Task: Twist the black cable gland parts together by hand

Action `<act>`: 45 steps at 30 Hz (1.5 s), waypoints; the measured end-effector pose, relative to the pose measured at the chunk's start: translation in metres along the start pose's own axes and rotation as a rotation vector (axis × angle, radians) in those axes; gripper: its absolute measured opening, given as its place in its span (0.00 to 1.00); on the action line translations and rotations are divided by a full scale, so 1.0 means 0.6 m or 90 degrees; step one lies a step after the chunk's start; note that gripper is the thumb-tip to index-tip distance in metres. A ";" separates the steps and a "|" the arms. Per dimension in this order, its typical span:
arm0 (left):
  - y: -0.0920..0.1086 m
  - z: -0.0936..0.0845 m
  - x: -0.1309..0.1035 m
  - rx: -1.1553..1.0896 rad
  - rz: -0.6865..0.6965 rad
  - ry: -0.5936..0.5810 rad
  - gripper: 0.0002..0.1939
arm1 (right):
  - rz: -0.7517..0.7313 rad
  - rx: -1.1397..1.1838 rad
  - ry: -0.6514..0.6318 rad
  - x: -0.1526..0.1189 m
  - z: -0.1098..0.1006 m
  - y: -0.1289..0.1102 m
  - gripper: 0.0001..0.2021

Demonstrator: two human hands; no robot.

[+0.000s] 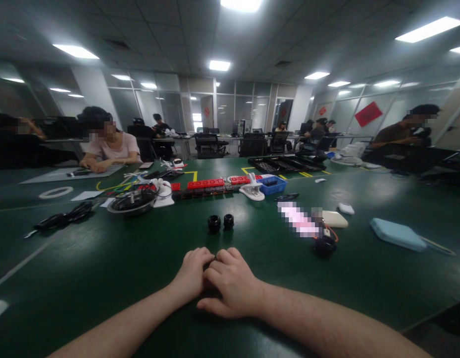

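My left hand (194, 269) and my right hand (232, 284) meet above the near middle of the green table (148, 263). The fingers of both are curled in and touch each other. A little dark shows between the fingertips, but what they grip, if anything, is hidden. My right thumb sticks out toward the left, below the fingers. Just beyond the hands, two short black ring-shaped parts stand side by side, a left one (214, 223) and a slightly smaller right one (228, 222).
Farther back lie a round metal dish (131, 208), a row of red blocks (205, 184), a white clamp (252, 190) and a blue bin (272, 185). At right are a light-blue case (397, 233) and a black coil (325, 245); at left, a black cable (64, 217). A person (114, 144) sits across.
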State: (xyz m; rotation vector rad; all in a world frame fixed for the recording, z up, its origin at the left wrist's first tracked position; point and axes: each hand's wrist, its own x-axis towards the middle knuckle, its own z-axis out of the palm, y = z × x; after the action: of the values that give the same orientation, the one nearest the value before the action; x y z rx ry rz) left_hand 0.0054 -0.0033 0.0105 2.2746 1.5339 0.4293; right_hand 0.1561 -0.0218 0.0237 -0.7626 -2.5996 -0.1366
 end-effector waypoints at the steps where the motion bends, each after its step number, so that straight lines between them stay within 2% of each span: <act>1: 0.001 -0.001 0.000 0.002 -0.004 0.003 0.04 | 0.000 0.002 0.002 -0.001 0.000 0.000 0.21; 9: -0.007 0.008 0.006 0.028 -0.035 0.030 0.03 | 0.018 0.013 -0.006 -0.006 -0.004 0.000 0.16; 16: 0.000 0.001 0.005 0.023 -0.056 0.024 0.03 | 0.026 0.014 0.006 -0.011 -0.005 0.003 0.12; 24: -0.004 0.003 0.005 0.013 -0.047 0.046 0.05 | 0.050 0.015 0.006 -0.013 -0.006 0.007 0.12; 45: -0.013 0.006 0.006 0.001 -0.038 0.046 0.15 | 0.132 -0.033 0.024 -0.012 -0.007 0.033 0.13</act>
State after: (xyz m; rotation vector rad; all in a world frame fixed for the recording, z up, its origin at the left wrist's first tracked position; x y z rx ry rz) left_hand 0.0018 0.0024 0.0040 2.2303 1.6324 0.4983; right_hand 0.1739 -0.0094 0.0242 -1.0330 -2.4719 -0.1553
